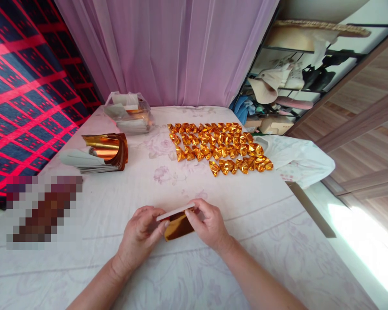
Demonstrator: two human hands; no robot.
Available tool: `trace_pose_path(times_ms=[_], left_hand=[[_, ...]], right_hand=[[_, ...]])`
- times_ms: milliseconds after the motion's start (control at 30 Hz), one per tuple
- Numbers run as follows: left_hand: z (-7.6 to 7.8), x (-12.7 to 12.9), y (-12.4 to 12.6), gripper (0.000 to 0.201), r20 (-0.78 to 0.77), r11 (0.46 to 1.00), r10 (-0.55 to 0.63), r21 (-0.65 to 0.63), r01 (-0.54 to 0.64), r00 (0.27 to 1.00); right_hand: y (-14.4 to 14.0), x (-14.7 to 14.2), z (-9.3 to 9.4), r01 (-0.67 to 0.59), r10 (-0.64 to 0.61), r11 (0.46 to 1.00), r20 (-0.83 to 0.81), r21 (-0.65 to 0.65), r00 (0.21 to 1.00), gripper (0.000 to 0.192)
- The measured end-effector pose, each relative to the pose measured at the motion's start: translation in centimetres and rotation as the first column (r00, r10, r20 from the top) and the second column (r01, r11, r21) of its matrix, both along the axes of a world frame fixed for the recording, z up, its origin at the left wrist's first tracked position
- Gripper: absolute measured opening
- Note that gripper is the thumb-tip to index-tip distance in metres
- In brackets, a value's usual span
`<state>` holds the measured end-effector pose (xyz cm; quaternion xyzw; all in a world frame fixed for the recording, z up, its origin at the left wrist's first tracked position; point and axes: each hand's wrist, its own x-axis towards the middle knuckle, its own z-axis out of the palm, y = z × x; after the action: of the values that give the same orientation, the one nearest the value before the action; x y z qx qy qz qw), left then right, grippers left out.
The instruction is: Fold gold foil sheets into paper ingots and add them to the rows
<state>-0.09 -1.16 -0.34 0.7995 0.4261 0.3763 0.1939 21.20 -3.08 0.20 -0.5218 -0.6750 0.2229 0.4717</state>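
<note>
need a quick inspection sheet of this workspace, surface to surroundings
surface: table under a pale flowered cloth, cloth smooth where bare
job's things: one gold foil sheet, white side up, held just above the cloth at the near edge
clutter: rows of folded gold pieces; curled stack of gold foil sheets; clear bag of sheets; white plastic bag at the far right edge
grippers: left hand and right hand both pinch the sheet's top edge
cables: nothing seen
surroundings: purple curtain behind; red and blue fabric on the left; shelf of hats on the right
</note>
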Motion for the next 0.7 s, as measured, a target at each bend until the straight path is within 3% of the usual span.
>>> trace_pose_path(times_ms=[133,333,700], left_hand=[[-1.0,0.0,0.4,0.023,-0.038,0.997,0.075,-0.013,-0.076,0.996],[-2.2,0.1,0.9,0.039,-0.106,0.995,0.095,-0.011,-0.096,0.990],[-2.6,0.2,1.2,0.055,-0.209,0.994,0.106,0.011,-0.105,0.972]], right_hand=[[0.5,0.1,-0.7,0.056,-0.057,0.998,0.097,0.013,0.994,0.008],[1.1,0.1,-1.6,0.114,-0.126,0.991,0.185,0.071,0.975,0.011],[1.8,0.7,-3.0,0.137,-0.146,0.989,0.267,0.049,0.953,0.011]])
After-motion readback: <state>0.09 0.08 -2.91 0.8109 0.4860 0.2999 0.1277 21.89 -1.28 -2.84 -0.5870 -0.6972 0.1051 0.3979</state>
